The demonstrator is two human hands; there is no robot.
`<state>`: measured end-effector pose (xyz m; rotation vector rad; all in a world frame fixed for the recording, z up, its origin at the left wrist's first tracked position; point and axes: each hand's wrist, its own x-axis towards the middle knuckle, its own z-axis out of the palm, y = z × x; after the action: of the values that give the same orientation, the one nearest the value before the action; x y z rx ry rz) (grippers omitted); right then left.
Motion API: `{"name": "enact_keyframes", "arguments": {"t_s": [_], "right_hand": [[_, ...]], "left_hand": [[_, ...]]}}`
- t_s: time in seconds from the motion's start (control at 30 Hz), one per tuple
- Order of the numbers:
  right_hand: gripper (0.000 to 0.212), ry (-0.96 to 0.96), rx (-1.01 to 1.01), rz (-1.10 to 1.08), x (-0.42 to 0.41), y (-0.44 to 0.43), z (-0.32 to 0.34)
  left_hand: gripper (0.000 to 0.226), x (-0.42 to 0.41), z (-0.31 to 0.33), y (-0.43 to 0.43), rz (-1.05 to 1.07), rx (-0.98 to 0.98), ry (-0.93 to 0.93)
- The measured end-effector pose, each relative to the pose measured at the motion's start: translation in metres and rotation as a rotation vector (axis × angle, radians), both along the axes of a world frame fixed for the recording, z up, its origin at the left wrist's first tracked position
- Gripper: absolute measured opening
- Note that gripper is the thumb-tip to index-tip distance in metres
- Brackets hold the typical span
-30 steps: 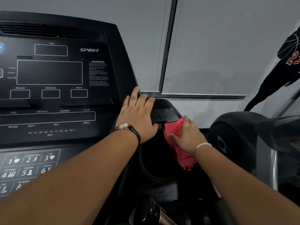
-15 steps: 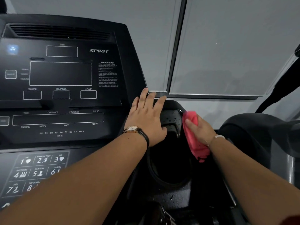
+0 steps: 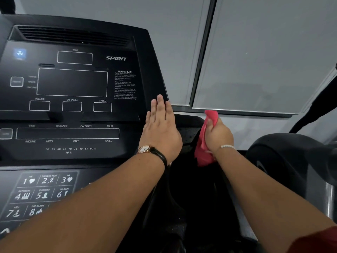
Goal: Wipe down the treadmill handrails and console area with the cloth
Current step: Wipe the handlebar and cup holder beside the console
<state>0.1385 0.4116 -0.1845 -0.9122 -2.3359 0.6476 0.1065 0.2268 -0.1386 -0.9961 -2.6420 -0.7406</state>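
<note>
Our right hand [image 3: 218, 136] clenches the pink cloth [image 3: 203, 148] beside the console [image 3: 73, 84]; our left hand [image 3: 160, 130] rests flat, fingers straight.

Tall console [image 3: 73, 83] left (grey wall [image 3: 264, 52] ahead)

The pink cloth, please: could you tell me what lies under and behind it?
The pink cloth, gripped by the right hand, hangs over the treadmill's black side tray, whose speckled surface shows to its left. The part directly beneath is covered, and the recess below is too dark to read.

Gold watch [image 3: 145, 149], black strap [image 3: 160, 155], left; white bead bracelet [image 3: 227, 147], red sleeve [image 3: 319, 241], right.
</note>
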Motion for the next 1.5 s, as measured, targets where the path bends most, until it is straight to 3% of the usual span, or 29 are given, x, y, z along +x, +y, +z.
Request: {"name": "enact_keyframes", "arguments": {"t_s": [0.07,0.13,0.23,0.3,0.37,0.43,0.5,0.57,0.67,0.7,0.8,0.93,1.0,1.13,1.27,1.37,1.5], "right_hand": [[0.038,0.012,-0.09,-0.088,-0.005,-0.001,0.004],[0.033,0.069,0.03,-0.057,-0.002,-0.003,-0.003],[0.027,0.129,0.324,0.246,0.012,-0.004,-0.014],[0.03,0.114,0.392,0.371,0.015,0.003,-0.01],[0.027,-0.019,0.274,0.309,0.008,0.009,0.0],[0.045,-0.241,0.002,0.101,-0.007,0.014,0.017],[0.055,-0.313,-0.174,-0.018,-0.024,0.012,0.027],[0.05,-0.282,-0.048,-0.039,-0.035,-0.006,0.029],[0.041,-0.228,0.563,0.141,-0.033,-0.043,0.013],[0.041,-0.203,0.671,0.213,-0.029,-0.049,0.012],[0.038,-0.264,0.678,0.299,-0.034,-0.034,0.023],[0.059,-0.313,0.283,0.114,-0.062,-0.018,0.038],[0.05,-0.274,0.217,0.025,-0.071,-0.022,0.039],[0.035,-0.181,0.568,0.131,-0.044,-0.047,0.022],[0.048,-0.162,0.767,0.376,-0.001,-0.032,-0.01],[0.052,-0.178,0.627,0.428,0.003,-0.002,-0.009],[0.051,-0.199,0.01,0.008,-0.017,0.009,0.012]], "left_hand": [[0.067,0.0,0.001,0.0,-0.005,-0.004,-0.007],[0.067,-0.002,0.002,-0.001,-0.023,0.008,-0.023],[0.069,-0.008,0.006,-0.007,-0.049,-0.015,-0.028],[0.071,-0.013,0.007,-0.013,-0.065,-0.07,0.002],[0.071,-0.016,0.006,-0.018,-0.078,-0.099,0.028],[0.069,-0.015,0.006,-0.019,-0.085,-0.09,0.03],[0.068,-0.014,0.005,-0.018,-0.078,-0.067,0.03],[0.067,-0.014,0.004,-0.016,-0.079,-0.044,0.034],[0.066,-0.016,0.003,-0.017,-0.085,-0.023,0.036],[0.066,-0.017,0.002,-0.017,-0.088,-0.019,0.031],[0.067,-0.017,0.002,-0.017,-0.096,-0.011,0.034],[0.067,-0.016,0.001,-0.017,-0.09,-0.011,0.029],[0.067,-0.015,0.002,-0.017,-0.093,-0.014,0.03],[0.068,-0.016,0.003,-0.018,-0.102,-0.011,0.029],[0.067,-0.017,0.002,-0.018,-0.104,-0.008,0.025],[0.067,-0.017,0.001,-0.018,-0.101,-0.01,0.031],[0.066,-0.016,0.003,-0.017,-0.088,-0.005,0.024]]}}
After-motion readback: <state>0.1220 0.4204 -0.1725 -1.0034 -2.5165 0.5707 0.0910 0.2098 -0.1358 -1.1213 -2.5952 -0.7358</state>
